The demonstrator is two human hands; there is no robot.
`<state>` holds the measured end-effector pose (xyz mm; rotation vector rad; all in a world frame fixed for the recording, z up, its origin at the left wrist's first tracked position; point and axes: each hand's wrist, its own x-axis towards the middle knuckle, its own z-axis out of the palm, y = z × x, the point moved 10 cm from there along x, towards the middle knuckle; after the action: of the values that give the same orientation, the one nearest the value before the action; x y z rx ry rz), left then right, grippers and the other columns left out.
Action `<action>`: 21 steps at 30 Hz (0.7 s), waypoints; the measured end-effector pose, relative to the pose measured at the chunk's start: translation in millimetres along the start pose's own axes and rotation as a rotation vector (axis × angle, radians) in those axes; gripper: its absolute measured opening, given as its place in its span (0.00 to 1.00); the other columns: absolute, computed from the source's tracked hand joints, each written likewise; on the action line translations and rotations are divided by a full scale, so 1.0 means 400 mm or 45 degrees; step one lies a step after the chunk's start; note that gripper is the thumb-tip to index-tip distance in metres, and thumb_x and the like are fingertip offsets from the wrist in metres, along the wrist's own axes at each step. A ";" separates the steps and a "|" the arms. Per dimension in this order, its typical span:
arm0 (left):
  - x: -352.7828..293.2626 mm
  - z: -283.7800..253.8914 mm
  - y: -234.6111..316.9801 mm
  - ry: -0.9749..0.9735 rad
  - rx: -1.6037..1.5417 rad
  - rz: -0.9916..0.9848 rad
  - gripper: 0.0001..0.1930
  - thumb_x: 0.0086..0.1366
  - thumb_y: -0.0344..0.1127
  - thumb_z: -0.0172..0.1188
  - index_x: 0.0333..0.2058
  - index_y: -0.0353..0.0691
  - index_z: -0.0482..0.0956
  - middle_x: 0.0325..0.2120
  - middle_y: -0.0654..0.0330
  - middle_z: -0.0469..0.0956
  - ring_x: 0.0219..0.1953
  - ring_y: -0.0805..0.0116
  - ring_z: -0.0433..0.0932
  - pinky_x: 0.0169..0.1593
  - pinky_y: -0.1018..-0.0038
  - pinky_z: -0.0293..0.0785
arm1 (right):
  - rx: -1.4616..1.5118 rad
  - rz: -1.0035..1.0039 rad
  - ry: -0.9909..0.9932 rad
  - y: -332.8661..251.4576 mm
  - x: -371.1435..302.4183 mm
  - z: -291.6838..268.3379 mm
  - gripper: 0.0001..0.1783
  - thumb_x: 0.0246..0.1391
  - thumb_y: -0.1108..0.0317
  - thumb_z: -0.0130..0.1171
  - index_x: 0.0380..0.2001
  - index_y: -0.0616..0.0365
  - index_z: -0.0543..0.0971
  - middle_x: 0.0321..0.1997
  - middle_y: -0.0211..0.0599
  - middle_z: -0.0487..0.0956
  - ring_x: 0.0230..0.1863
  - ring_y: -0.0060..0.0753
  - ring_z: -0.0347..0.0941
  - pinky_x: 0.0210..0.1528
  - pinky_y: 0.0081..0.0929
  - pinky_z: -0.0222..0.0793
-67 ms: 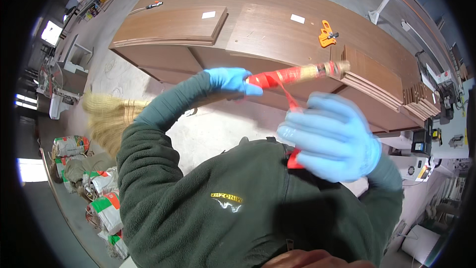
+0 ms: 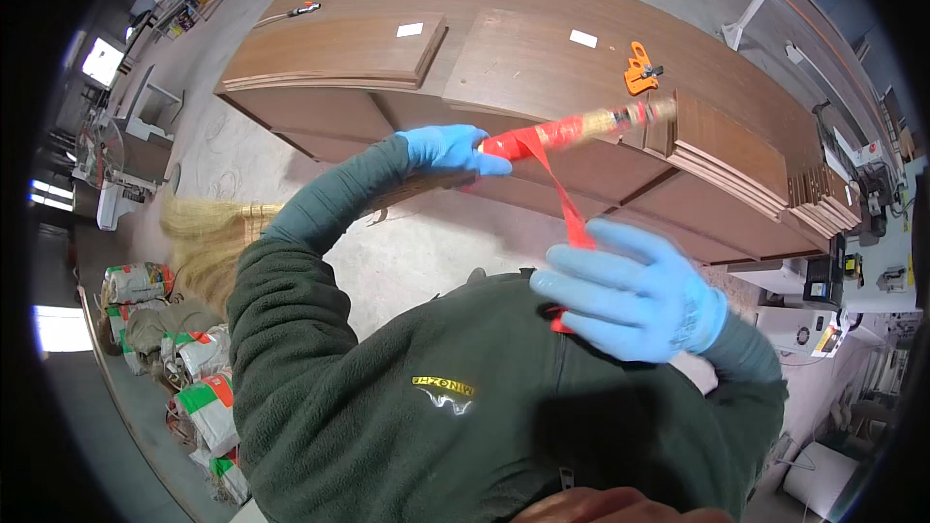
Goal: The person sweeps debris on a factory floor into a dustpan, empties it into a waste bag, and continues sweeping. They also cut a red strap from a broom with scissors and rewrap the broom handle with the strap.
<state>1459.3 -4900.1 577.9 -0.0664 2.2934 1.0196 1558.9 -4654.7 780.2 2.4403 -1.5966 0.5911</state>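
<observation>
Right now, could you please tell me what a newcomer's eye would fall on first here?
Probably the red strip, slanting down from the red-wrapped broom handle near the middle to the blue-gloved right hand. The blue-gloved left hand grips that handle, with pale bristles fanning out at the left of the picture. Farther off, an orange tool stands out against the brown surface at the upper right.

A head-worn fisheye looks down on both nearby hands (image 2: 635, 292).
</observation>
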 end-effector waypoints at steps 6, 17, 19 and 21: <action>-0.032 -0.173 0.037 0.501 -0.020 -0.032 0.35 0.62 0.71 0.60 0.40 0.37 0.80 0.28 0.59 0.80 0.32 0.68 0.79 0.40 0.70 0.75 | 0.070 0.559 0.093 0.160 -0.163 0.143 0.27 0.39 0.80 0.58 0.49 0.58 0.80 0.52 0.46 0.81 0.51 0.52 0.77 0.55 0.46 0.73; -0.091 -0.125 0.204 0.481 0.000 0.118 0.38 0.60 0.68 0.63 0.49 0.33 0.80 0.35 0.55 0.84 0.39 0.64 0.82 0.49 0.68 0.76 | 0.190 1.080 0.929 0.439 -0.142 0.028 0.45 0.46 0.63 0.75 0.66 0.66 0.69 0.60 0.51 0.77 0.63 0.43 0.75 0.65 0.40 0.69; -0.097 -0.121 0.220 0.462 -0.104 0.184 0.39 0.60 0.70 0.63 0.48 0.33 0.80 0.34 0.54 0.84 0.39 0.64 0.82 0.49 0.66 0.76 | 0.427 1.141 0.899 0.480 -0.149 0.115 0.50 0.50 0.66 0.72 0.72 0.67 0.57 0.69 0.52 0.67 0.70 0.43 0.67 0.72 0.42 0.61; -0.106 -0.124 0.218 0.479 -0.114 0.173 0.39 0.60 0.71 0.62 0.47 0.34 0.81 0.33 0.55 0.84 0.36 0.66 0.82 0.46 0.67 0.77 | 0.840 1.215 1.022 0.521 -0.172 0.194 0.55 0.53 0.68 0.70 0.76 0.68 0.49 0.75 0.49 0.61 0.74 0.43 0.61 0.74 0.44 0.58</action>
<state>1443.2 -4881.4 683.8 -0.1518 2.6173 1.2689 1363.9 -4710.2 665.5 1.1216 -2.2271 2.1470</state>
